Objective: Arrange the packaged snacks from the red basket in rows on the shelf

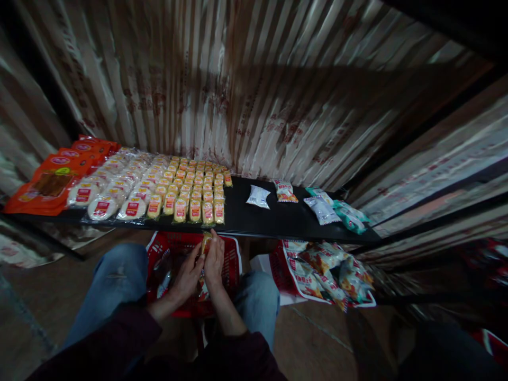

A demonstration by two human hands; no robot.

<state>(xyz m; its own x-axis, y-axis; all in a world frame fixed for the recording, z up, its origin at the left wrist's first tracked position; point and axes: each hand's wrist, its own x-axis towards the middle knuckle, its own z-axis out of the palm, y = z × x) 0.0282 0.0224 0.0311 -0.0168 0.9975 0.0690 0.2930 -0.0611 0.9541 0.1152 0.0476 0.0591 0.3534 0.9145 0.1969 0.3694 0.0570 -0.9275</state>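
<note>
The left hand [186,276] and the right hand [215,259] meet at the fingertips, both closed on one small yellow packet [206,242] — the packet sits between them, just off the near edge of the black shelf [286,221]. Any print on it is too small and dim to read.

Directly beneath the grip is a red basket [233,259] with a pale rim and slotted sides; wrapped goods lie inside, their labels hidden or blurred. Just beyond the grip and to its left stand rows of yellow packets [180,209], each with an orange-and-white label whose lettering stays illegible. Farther left come round white packets [133,208] with red rectangular labels, pale writing on them unreadable. Farthest left lie orange bags [50,177], bearing a pale-edged oval logo and, on the front one, a yellow-green spot.

Right of the grip, well apart on the shelf, are a whitish packet [259,196], a red-and-white bag [284,191] with bold lettering I cannot make out, a silvery packet [322,210] and teal bags [351,218]. Lower right of the grip, a second basket [279,272] holds printed snack bags [323,262]. Behind everything, the striped curtain [206,79] carries reddish characters — too blurred to read.
</note>
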